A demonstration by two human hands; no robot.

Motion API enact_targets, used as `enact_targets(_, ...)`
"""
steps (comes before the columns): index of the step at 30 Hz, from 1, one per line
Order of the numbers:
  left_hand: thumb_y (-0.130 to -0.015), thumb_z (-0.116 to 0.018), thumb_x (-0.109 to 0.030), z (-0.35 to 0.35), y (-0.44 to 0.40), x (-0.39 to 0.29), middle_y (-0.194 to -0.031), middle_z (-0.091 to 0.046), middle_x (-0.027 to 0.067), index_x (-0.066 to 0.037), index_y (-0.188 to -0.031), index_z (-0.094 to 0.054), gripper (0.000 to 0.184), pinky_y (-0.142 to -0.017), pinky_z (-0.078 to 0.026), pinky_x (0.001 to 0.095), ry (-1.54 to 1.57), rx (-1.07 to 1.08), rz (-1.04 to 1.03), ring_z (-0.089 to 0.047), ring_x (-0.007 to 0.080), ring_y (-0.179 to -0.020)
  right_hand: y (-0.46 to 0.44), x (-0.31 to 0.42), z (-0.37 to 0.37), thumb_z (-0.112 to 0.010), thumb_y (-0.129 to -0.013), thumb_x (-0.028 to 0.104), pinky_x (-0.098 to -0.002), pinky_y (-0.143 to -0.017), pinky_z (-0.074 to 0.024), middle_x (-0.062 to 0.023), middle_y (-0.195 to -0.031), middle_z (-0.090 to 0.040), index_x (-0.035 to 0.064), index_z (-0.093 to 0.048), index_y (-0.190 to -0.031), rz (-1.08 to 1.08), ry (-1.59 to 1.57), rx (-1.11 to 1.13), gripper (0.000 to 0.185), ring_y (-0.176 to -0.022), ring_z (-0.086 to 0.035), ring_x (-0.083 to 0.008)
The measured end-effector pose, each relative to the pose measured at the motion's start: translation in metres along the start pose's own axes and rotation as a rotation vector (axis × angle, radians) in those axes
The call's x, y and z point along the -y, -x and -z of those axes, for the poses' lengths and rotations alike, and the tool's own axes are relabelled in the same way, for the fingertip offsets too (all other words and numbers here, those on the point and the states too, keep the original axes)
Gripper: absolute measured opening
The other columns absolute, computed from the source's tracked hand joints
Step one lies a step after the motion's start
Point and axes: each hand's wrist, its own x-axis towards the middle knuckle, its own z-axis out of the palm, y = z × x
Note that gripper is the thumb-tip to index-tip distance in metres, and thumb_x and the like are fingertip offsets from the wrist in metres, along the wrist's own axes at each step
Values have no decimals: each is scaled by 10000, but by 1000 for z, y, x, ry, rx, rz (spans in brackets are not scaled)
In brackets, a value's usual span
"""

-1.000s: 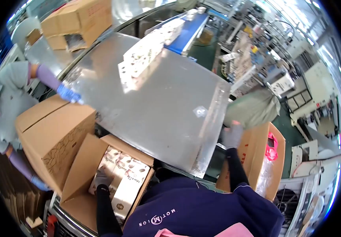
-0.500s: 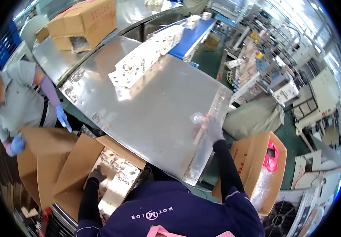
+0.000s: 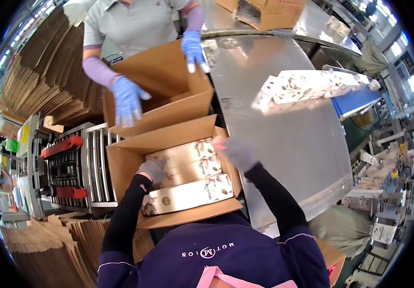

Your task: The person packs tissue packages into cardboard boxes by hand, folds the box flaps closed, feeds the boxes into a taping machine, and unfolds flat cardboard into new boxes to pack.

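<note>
An open cardboard carton stands in front of me, holding several white printed packs with leaf patterns laid side by side. My left hand, in a grey glove, is inside the carton at the left ends of the packs; its fingertips are hidden. My right hand, also gloved with bare fingertips, is over the carton's right edge near the packs' right ends. Motion smears its fingers, and whether it holds anything does not show.
Across from me, a co-worker's blue-gloved hands are at a second open carton. A metal table on the right bears a row of printed packs by a blue conveyor. Rollers and stacked flat cardboard lie left.
My view has turned left toward the carton. My right hand has left the small clear piece's spot on the table and come to the carton. The co-worker's hands have shifted on the second carton.
</note>
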Motion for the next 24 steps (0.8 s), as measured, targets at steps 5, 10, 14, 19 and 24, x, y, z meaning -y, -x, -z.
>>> enact_targets(5, -855, -632, -435, 0, 7, 6, -1161, -670, 180, -86, -1176, -621, 475, -907, -515, 440, 46, 103, 108, -647, 363, -1067, -22, 28, -183, -487, -933, 181, -411, -567, -540, -96, -773, -664, 98, -559, -979, 359, 165, 566, 119, -713, -691, -287)
enact_targets(10, -835, -644, -379, -39, -24, 9, -1169, -673, 176, -63, -1128, -656, 432, -869, -529, 439, 90, 5, 125, -659, 342, -1061, -33, 28, -227, -613, -894, 247, -454, -700, -556, -167, -938, -690, 56, -507, -1180, 182, 236, 849, 360, -861, -696, -333)
enact_targets(14, -844, -629, -355, -66, -61, 2, -1152, -678, 179, -66, -1216, -593, 472, -808, -549, 465, -10, 139, 89, -678, 335, -1016, -36, 27, -203, -533, -915, 125, -465, -682, -565, -184, -1012, -700, 18, -516, -1217, -13, 31, 1060, 321, -952, -697, -346)
enact_targets(19, -871, -610, -381, -91, -79, -18, -1104, -683, 147, -115, -1260, -509, 482, -791, -550, 449, -51, -50, -31, -679, 318, -991, -12, 8, -163, -506, -964, 197, -484, -771, -553, -199, -930, -707, 13, -433, -1344, -164, 156, 1102, 428, -844, -707, -364)
enact_targets(24, -938, -460, -272, -141, -122, -12, -956, -718, 88, -172, -1096, -645, 263, -731, -546, 455, -122, -220, -78, -702, 280, -872, -35, 2, 56, -606, -887, 239, -452, -784, -498, -241, -969, -634, -13, -326, -1454, -197, -205, 533, 680, -895, -627, -398)
